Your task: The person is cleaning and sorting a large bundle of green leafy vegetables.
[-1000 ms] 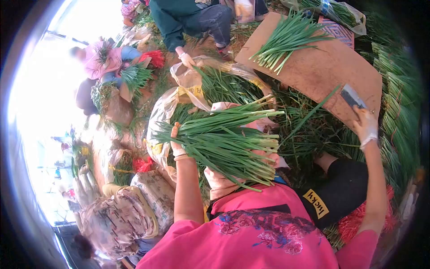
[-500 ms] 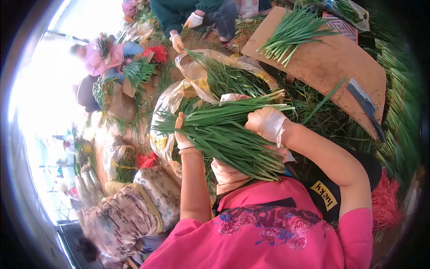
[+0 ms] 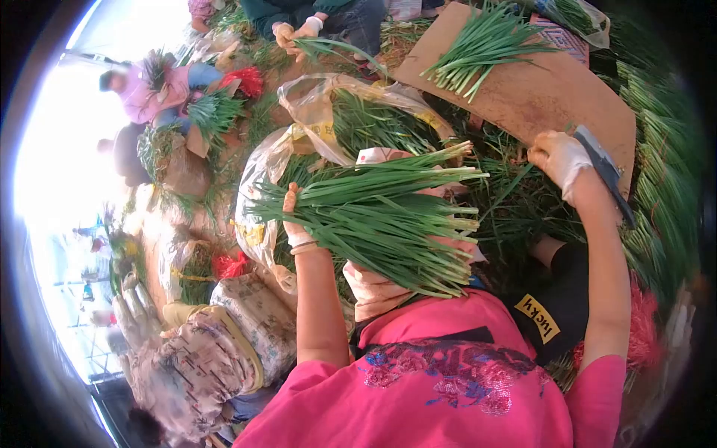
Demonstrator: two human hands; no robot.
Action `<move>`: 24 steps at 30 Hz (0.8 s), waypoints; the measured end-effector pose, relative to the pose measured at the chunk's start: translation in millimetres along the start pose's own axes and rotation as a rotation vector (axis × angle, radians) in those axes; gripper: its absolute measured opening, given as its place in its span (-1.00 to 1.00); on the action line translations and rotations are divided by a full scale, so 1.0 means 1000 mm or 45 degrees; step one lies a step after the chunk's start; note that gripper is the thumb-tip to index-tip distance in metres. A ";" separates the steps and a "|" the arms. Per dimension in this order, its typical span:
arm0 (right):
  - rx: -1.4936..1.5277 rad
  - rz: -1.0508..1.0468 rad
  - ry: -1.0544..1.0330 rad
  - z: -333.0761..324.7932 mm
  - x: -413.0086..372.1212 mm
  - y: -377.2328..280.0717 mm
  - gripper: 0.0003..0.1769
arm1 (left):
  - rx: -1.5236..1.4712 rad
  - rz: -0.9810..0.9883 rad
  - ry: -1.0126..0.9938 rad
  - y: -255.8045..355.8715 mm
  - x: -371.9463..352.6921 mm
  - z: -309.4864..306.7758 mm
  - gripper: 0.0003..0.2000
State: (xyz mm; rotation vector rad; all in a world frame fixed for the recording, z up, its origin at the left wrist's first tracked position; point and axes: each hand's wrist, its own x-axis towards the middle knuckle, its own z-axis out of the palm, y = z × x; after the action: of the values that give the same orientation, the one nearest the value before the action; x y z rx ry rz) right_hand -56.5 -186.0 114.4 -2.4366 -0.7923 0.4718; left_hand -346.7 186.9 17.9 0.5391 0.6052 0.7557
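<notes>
My left hand [image 3: 292, 216], in a pale glove, is closed around the leafy end of a large bunch of garlic chives [image 3: 381, 213]. The bunch lies across my lap, its pale cut stems fanned out to the right. My right hand [image 3: 556, 158], gloved too, is at the near edge of a brown board [image 3: 515, 93], its fingers curled over a single chive leaf [image 3: 519, 181]. Just right of that hand, a knife [image 3: 606, 173] with a dark handle lies on the board. A smaller pile of chives [image 3: 482, 52] rests at the board's far end.
An open clear plastic bag [image 3: 261, 175] holding chives stands beyond my left hand. Loose leaves [image 3: 515, 216] litter the ground below the board. Stacked chives [image 3: 657, 172] line the right side. Several people sit nearby; one co-worker's gloved hands [image 3: 299, 33] hold leaves ahead.
My right hand has left the stem ends of the bunch and moved right to the leaf at the board's edge. My left hand keeps its hold. The co-worker's hands ahead have come together.
</notes>
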 end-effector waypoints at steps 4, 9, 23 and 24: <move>-0.175 -0.328 0.164 0.021 0.013 -0.024 -0.66 | -0.026 -0.070 -0.049 -0.001 0.006 -0.005 -0.75; 0.076 -0.312 -0.202 0.073 0.042 -0.074 -0.64 | -0.005 -0.065 0.017 -0.002 0.006 -0.001 -0.74; 1.144 0.255 -0.504 0.102 -0.003 -0.021 -0.65 | -0.059 -0.081 0.092 -0.015 -0.006 -0.004 -0.76; 1.196 0.184 -0.600 0.107 -0.003 -0.031 -0.66 | -0.116 -0.154 0.074 -0.013 -0.004 -0.001 -0.76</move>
State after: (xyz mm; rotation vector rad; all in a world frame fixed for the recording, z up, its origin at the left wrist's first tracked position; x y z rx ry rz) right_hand -122.5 -126.3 46.8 -1.5124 -0.4064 1.1879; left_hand -344.1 176.0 9.9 0.3943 0.6481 0.6823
